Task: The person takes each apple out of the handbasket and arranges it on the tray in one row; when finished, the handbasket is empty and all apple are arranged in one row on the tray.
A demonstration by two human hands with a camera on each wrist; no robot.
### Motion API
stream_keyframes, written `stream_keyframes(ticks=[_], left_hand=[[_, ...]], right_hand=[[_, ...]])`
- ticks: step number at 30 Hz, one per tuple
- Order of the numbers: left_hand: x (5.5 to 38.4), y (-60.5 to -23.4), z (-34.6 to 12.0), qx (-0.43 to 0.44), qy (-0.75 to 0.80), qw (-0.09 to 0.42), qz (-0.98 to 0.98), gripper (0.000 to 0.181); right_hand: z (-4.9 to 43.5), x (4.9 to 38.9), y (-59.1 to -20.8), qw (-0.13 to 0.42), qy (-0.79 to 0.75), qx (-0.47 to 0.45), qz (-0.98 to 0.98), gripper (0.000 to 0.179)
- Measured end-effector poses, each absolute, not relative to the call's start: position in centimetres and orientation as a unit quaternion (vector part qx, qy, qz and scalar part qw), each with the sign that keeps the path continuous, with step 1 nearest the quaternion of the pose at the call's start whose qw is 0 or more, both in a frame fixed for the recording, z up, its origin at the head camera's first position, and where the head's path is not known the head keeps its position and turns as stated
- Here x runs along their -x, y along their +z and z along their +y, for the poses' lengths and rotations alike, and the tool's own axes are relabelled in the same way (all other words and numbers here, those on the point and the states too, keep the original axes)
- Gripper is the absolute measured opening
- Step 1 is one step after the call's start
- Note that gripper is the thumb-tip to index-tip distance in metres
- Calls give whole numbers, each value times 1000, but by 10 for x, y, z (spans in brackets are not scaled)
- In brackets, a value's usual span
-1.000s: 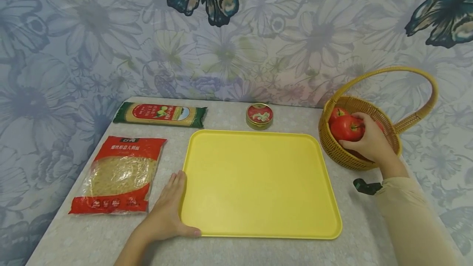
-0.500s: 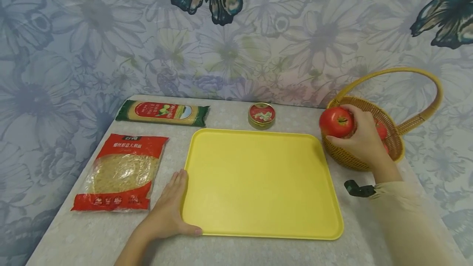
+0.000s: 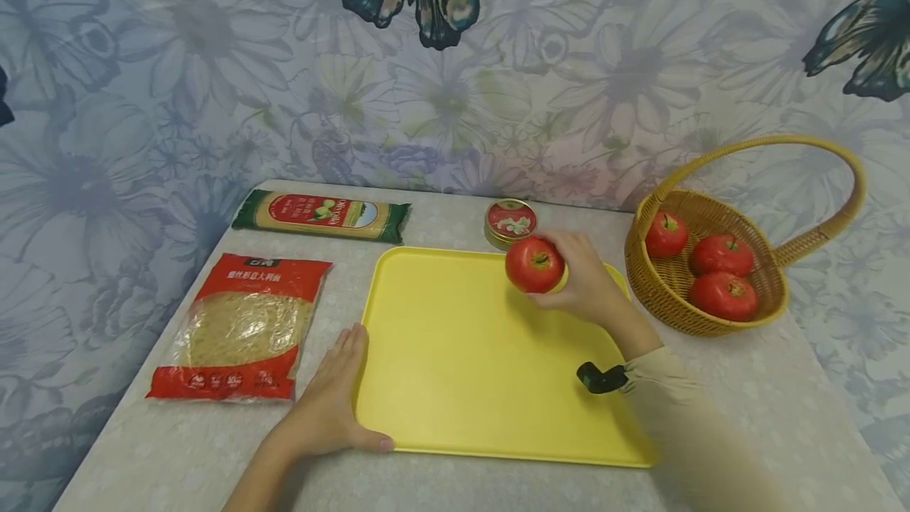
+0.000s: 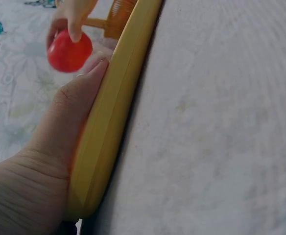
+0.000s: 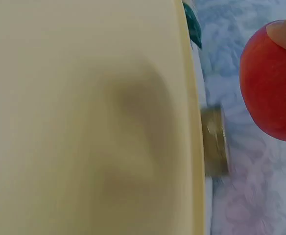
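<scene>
My right hand grips a red apple by its side, above the back right part of a yellow tray. In the right wrist view the apple hangs over the tray's far rim, with a fingertip on its skin. At the tray's near left corner my left hand rests spread, fingers straight along the left edge and thumb at the front edge. The left wrist view shows that thumb lying along the tray's rim. Several more apples lie in a handled wicker basket.
Left of the tray lies a red bag of pasta. Behind it is a long green-ended pasta packet. A small round tin stands just behind the tray. A flowered wall covering rises at the table's back.
My right hand has lifted an apple out of the basket and carried it left, over the tray. The left hand stays at the tray's corner. The head view has shifted slightly.
</scene>
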State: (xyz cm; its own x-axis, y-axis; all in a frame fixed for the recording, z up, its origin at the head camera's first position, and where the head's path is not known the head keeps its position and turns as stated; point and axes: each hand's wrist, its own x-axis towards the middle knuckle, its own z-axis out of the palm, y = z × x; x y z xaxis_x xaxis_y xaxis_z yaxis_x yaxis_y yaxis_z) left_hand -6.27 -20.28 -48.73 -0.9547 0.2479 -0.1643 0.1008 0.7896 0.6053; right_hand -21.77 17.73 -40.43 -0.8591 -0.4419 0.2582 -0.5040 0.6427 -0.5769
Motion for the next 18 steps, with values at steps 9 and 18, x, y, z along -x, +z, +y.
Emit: stream_keyframes(ticks=[9, 18], left_hand=[[64, -487, -202, -90, 307, 122, 939, 161], [62, -487, -202, -86, 307, 124, 940, 162]], right_hand=[[106, 228, -426, -9, 356, -292, -888, 85], [50, 235, -446, -62, 368, -285, -883, 86]])
